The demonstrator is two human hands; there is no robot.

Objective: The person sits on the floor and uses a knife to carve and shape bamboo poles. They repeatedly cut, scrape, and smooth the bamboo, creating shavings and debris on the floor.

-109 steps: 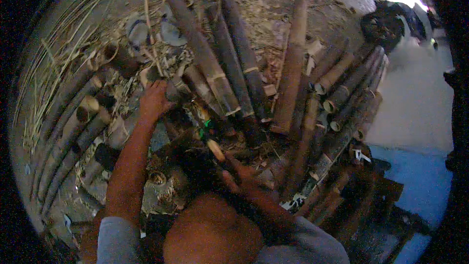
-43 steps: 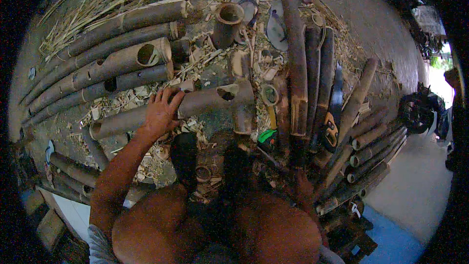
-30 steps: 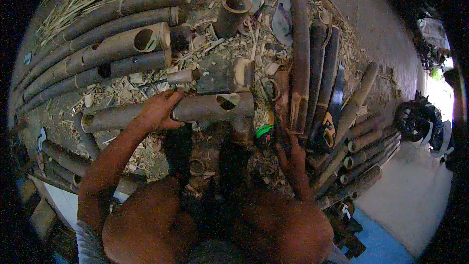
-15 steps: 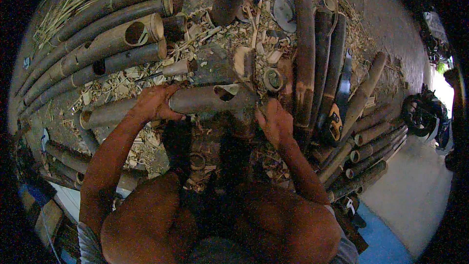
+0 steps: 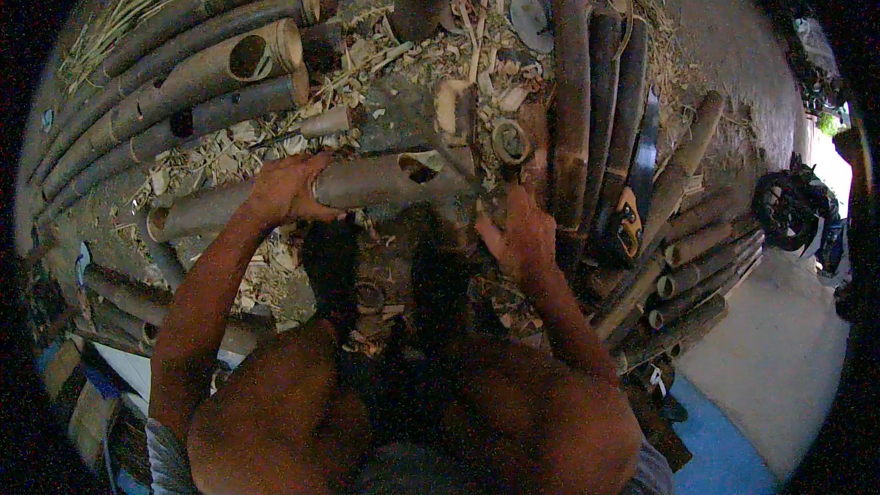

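Under the left hand (image 5: 289, 191), bamboo (image 5: 367, 183) partly disappears.

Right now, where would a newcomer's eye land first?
Probably the thick brown bamboo tube with a cut hole, lying across the middle under the left hand. Next, the yellow-handled metal handsaw, right of centre. Then four long brown bamboo lengths, side by side at upper left.

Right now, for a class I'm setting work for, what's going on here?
A person's left hand grips a bamboo tube lying crosswise, with a hole near its right end. The right hand is just past that end; whether it holds anything is too dark to tell. A saw lies farther right, and more tubes lie at upper left, with shavings around.
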